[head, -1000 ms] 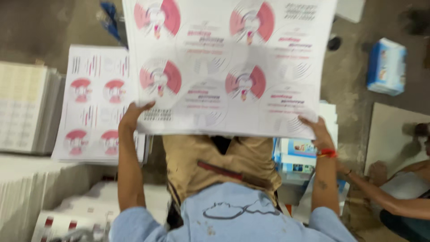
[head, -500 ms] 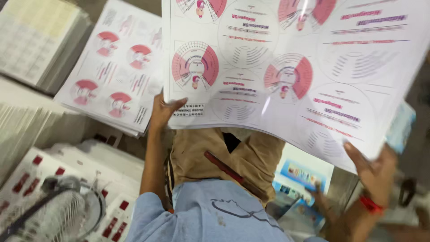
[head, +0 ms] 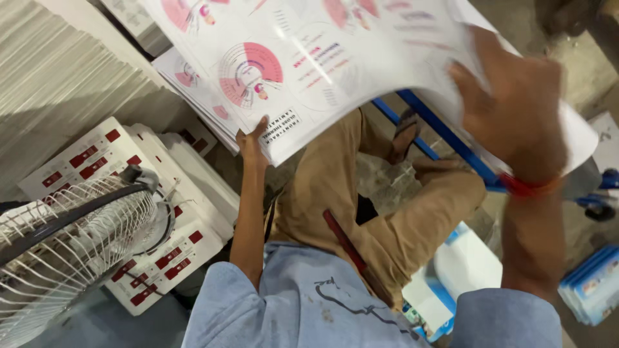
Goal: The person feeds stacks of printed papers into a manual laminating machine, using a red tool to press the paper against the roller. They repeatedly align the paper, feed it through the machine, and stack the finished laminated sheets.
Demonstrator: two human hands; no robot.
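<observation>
I hold up a stack of large glossy printed sheets (head: 335,58), white with pink circular designs. My left hand (head: 253,140) grips the near left edge, thumb on top. My right hand (head: 512,109) lies on the right part of the stack with its fingers spread and curled round the edge; a red band circles that wrist. The sheets tilt down toward the left and bend across my lap. Below them show my tan trousers and light blue shirt.
A wire-caged fan (head: 71,238) stands at the lower left, over stacks of white sheets with red marks (head: 161,258). Tall paper piles (head: 71,77) fill the upper left. A blue metal frame (head: 445,142) and blue-and-white packs (head: 593,283) lie at the right.
The view has swung left and down. The sheets have swung from flat in front of me to a tilt toward the left, and my right hand has moved up onto them.
</observation>
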